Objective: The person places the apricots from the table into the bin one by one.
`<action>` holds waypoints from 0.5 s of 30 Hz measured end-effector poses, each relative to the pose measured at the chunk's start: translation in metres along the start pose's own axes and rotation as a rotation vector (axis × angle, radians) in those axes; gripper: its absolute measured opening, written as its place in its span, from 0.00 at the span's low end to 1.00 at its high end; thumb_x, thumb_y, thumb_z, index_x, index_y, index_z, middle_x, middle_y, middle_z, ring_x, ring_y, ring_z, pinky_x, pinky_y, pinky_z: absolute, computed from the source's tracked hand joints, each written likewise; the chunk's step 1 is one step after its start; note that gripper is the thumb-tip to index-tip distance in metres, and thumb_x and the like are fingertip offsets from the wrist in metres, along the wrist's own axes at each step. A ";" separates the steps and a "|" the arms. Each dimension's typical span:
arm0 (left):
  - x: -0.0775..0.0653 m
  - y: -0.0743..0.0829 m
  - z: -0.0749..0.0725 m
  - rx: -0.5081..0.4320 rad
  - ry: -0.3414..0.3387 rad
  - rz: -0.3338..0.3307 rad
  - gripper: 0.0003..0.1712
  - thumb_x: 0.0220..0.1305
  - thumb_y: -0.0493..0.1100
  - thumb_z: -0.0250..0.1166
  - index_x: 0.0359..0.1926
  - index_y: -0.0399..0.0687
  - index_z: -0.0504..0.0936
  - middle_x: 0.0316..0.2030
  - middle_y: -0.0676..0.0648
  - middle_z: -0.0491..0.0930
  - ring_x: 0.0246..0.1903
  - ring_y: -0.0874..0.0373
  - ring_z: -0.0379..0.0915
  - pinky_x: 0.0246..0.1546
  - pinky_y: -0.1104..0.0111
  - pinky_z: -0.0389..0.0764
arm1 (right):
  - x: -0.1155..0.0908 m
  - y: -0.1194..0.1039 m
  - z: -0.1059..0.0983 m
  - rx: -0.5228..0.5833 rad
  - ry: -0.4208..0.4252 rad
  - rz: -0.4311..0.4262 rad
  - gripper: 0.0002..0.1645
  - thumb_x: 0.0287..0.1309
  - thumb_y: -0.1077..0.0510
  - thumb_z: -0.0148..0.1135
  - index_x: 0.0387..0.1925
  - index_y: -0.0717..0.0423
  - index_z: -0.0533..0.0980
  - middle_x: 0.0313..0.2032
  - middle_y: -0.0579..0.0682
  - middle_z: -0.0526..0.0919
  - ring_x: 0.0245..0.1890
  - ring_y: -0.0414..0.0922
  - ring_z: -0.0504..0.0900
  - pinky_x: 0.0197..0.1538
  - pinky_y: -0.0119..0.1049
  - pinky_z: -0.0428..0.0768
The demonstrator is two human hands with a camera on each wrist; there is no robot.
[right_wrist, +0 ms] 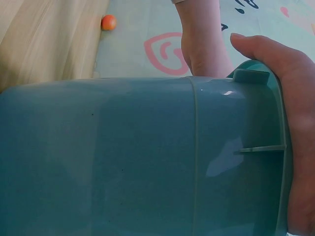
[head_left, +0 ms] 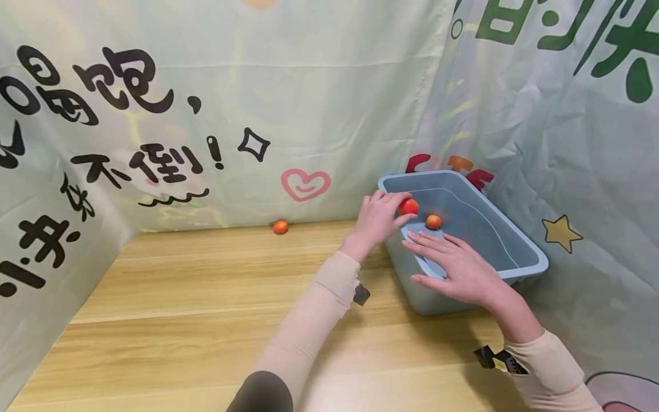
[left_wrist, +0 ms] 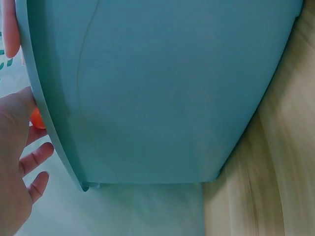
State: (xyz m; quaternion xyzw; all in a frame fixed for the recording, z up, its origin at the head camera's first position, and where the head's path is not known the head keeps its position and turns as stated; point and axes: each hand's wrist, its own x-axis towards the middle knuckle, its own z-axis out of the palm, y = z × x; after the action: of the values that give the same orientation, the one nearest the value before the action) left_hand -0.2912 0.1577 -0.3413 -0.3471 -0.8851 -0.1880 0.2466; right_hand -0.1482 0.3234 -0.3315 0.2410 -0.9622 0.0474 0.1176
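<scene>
A blue-grey plastic bin stands at the right of the table. Over its left rim, my left hand pinches a small round red-orange fruit between thumb and fingers; the left wrist view shows part of that fruit behind the rim. My right hand is over the near rim, fingers straight and spread, holding nothing. A second orange fruit shows within the bin, just beyond the right fingertips; whether it rests on the bottom or is in the air I cannot tell.
Another orange fruit lies at the back edge of the wooden table, against the printed cloth backdrop. A cloth wall rises close behind the bin on the right.
</scene>
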 end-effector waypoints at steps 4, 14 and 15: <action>-0.001 -0.001 0.001 0.004 0.013 0.006 0.29 0.62 0.64 0.62 0.61 0.62 0.76 0.56 0.58 0.81 0.50 0.59 0.72 0.45 0.68 0.70 | 0.000 0.000 0.000 -0.008 0.012 -0.006 0.41 0.55 0.37 0.65 0.69 0.39 0.66 0.70 0.49 0.68 0.70 0.52 0.67 0.67 0.58 0.61; -0.009 -0.006 0.000 0.025 0.031 0.012 0.27 0.63 0.65 0.61 0.59 0.63 0.77 0.55 0.58 0.80 0.51 0.58 0.73 0.46 0.67 0.71 | -0.001 0.000 0.000 -0.008 0.004 -0.002 0.41 0.56 0.35 0.63 0.69 0.39 0.66 0.70 0.49 0.67 0.70 0.53 0.67 0.67 0.58 0.61; -0.010 -0.007 0.000 0.023 0.032 0.013 0.27 0.63 0.65 0.61 0.59 0.63 0.78 0.55 0.58 0.80 0.51 0.58 0.73 0.47 0.67 0.71 | -0.001 0.000 0.001 -0.008 0.003 -0.003 0.41 0.56 0.34 0.62 0.69 0.39 0.66 0.70 0.49 0.67 0.70 0.53 0.67 0.67 0.58 0.62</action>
State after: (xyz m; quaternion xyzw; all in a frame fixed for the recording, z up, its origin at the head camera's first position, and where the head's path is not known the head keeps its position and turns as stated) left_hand -0.2899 0.1473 -0.3478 -0.3469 -0.8810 -0.1815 0.2657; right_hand -0.1478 0.3232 -0.3322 0.2420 -0.9618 0.0440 0.1202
